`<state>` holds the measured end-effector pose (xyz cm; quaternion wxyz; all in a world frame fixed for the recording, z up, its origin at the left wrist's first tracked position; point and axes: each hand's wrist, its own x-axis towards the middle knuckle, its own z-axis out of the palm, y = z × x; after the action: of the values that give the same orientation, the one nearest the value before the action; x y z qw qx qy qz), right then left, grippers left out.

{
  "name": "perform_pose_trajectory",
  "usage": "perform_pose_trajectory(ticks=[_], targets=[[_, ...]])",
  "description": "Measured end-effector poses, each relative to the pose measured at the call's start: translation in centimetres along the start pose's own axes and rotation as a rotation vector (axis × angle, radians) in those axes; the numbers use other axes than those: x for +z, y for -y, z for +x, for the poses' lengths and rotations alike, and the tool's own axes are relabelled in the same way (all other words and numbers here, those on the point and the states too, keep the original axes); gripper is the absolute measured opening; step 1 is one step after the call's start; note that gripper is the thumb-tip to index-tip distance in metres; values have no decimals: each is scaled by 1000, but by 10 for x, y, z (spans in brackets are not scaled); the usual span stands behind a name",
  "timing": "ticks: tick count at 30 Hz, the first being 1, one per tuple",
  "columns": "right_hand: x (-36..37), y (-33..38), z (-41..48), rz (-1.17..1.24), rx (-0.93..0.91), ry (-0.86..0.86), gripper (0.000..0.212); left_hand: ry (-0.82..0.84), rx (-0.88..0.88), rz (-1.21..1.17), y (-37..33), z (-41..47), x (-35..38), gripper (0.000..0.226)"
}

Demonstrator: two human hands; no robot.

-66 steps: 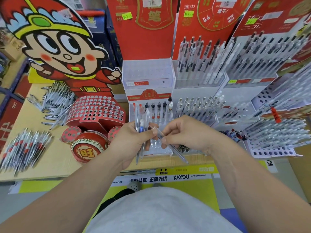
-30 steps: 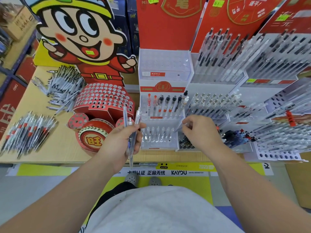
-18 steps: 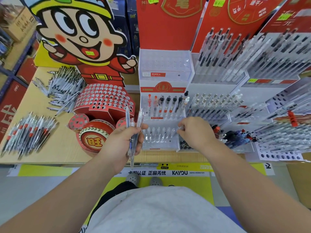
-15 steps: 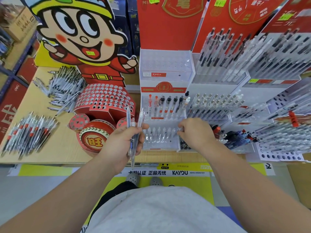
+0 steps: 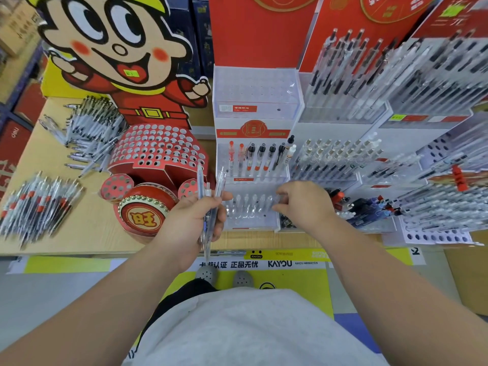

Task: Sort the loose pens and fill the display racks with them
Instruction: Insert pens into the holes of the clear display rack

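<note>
A bundle of clear pens (image 5: 210, 196) is gripped upright in the left hand (image 5: 192, 223), with fingers and thumb curled round the barrels and the tips pointed down past the table (image 5: 92, 233) edge. The bundle is held just left of the clear rack (image 5: 250, 224). Over at the right hand (image 5: 306, 204), a single clear pen (image 5: 277, 200) is pinched between thumb and fingertips at the right end of the rack's lowest step. That pen is hard to make out against the clear plastic, and whether it is seated in a hole cannot be told. On the same step a short row of clear pens (image 5: 248, 204) is seen standing, just left of the pinching fingers. One step up, a row of red-capped and black-capped pens (image 5: 258, 157) is stood upright, with one white-topped pen at its right end. To the right, more racks (image 5: 340, 159) are packed with pens, and taller ones behind are filled too. On the left of the table, a red holder (image 5: 158, 151) dotted with round holes is set in front of a cartoon cutout (image 5: 118, 48). Two heaps of loose pens are laid out on the wood: one red-banded heap (image 5: 39, 204) near the front edge and a second heap (image 5: 89, 128) further back, well apart from both hands.
</note>
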<state>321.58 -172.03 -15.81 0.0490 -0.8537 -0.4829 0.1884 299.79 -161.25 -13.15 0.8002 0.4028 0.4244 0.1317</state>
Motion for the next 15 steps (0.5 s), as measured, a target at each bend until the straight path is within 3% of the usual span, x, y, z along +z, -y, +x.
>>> perform_pose_trajectory(ticks=[7,11,15], targets=[[1,-3,-3,63,-8,-62,21,8,1,20,-1,-3,4,27],[-6,-1,-4,-42,-34,-46,35,41,5,58,-3,-8,6,27],[-29,4,-24,25,-59,-241,34,120,4,96,-8,-14,10,22]])
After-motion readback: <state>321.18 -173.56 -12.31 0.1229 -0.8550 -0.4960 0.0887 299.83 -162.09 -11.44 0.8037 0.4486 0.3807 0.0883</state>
